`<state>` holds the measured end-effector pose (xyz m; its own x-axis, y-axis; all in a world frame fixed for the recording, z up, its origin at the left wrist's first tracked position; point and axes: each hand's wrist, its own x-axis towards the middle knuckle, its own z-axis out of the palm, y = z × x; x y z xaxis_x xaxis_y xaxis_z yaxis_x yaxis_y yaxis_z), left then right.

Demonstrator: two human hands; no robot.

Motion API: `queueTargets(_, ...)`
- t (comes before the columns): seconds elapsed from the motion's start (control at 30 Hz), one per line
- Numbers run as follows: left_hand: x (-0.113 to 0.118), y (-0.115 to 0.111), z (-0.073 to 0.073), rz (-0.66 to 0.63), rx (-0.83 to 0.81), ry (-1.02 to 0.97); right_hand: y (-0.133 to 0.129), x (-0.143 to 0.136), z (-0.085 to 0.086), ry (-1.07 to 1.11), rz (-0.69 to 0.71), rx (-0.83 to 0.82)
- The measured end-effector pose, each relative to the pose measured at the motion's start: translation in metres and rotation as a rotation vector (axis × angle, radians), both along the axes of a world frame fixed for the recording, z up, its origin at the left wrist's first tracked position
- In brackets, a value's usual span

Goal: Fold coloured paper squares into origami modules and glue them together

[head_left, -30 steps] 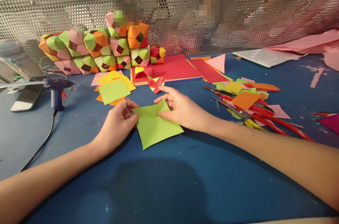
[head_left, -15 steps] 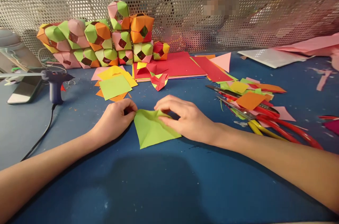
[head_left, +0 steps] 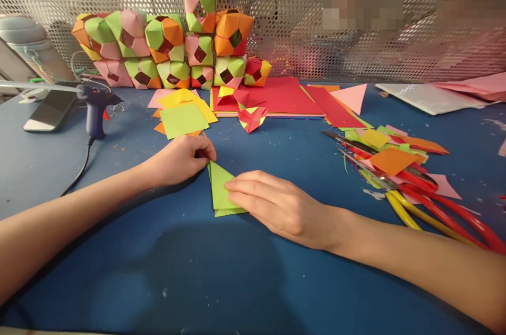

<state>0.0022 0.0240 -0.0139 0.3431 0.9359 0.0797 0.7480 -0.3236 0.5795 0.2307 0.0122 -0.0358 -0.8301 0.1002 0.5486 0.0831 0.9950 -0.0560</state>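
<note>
A green square of paper (head_left: 220, 187), folded over into a triangle, lies on the blue table between my hands. My left hand (head_left: 184, 160) pinches its upper left corner between thumb and fingers. Across the right part of the paper rests my right hand (head_left: 280, 203), its fingers stretched out and lying flat on the fold; the thumb is hidden. Just beyond them are a small red-and-yellow folded paper piece (head_left: 252, 119) and a pile of loose squares with a green sheet (head_left: 184, 120) on top.
Paper balls (head_left: 164, 38) stand stacked against a perforated metal screen (head_left: 292, 18). A glue gun (head_left: 96, 113) and a phone (head_left: 51, 108) lie left. Red sheets (head_left: 272, 95) are at the back. Scissors (head_left: 430, 203) and paper scraps (head_left: 393, 161) lie right. People are behind the screen.
The green paper has gone from an opened, creased square to a folded triangle. My right hand has moved down and flattened onto it; the left still pinches the corner. The view has shifted.
</note>
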Motion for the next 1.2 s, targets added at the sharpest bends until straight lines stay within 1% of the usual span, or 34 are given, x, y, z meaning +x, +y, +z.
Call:
queueTargets(0.17,-0.0022,0.0019,-0.0003,-0.021,0.015,0.002,0.0007,-0.0007,0.0004,0.003,0.036,0.008)
queueTargets(0.37,-0.0032,0.0029,0.0020,-0.033,-0.001,0.024,0.0023,0.0000,0.0013,-0.027,0.036,-0.019)
queueTargets(0.57,-0.0027,0.0045,0.0021,-0.060,0.007,0.007,0.0018,0.0017,0.0023,-0.097,0.032,0.001)
queueTargets(0.8,-0.0022,0.0061,0.0036,-0.025,-0.065,0.033,0.0024,0.0020,0.0022,-0.112,0.035,0.038)
queueTargets(0.97,-0.0035,0.0073,0.0032,-0.061,-0.064,0.011,0.0019,0.0020,0.0028,-0.112,0.043,0.056)
queueTargets(1.2,-0.0030,0.0086,0.0037,-0.045,-0.095,-0.004,0.0014,0.0018,0.0019,-0.123,0.042,0.086)
